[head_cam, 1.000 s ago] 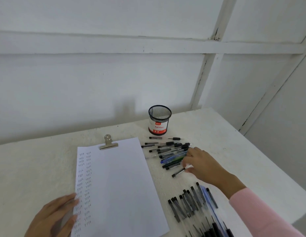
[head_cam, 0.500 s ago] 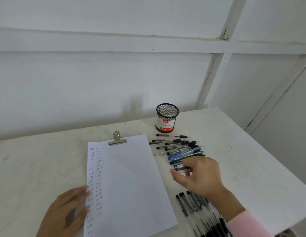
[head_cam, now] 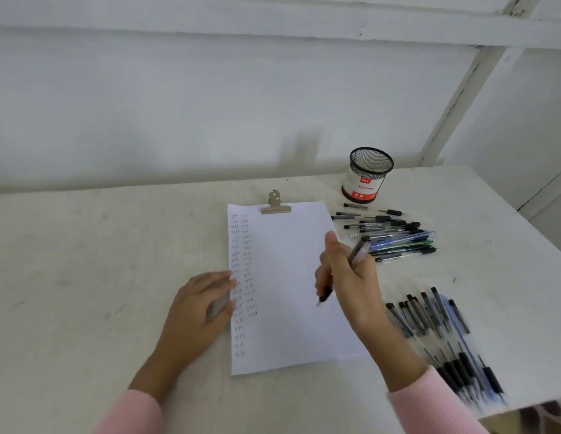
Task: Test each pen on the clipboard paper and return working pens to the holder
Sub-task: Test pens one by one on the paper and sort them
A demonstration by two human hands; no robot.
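pinching a pen [head_cam: 356,252], right grip [head_cam: 351,285] (tip over paper [head_cam: 282,255]), left grip [head_cam: 200,305] flat — resting on paper's edge

Left grip [head_cam: 200,306] flat, right grip [head_cam: 351,281] curled.

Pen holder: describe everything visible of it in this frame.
The pen holder is a round cup of black wire mesh, open at the top, with a white label around its lower half carrying red print. It stands upright on the white table, toward its far side, right of the clip and just behind the loose pens. No pen shows above its rim; nothing but the table visibly touches it.
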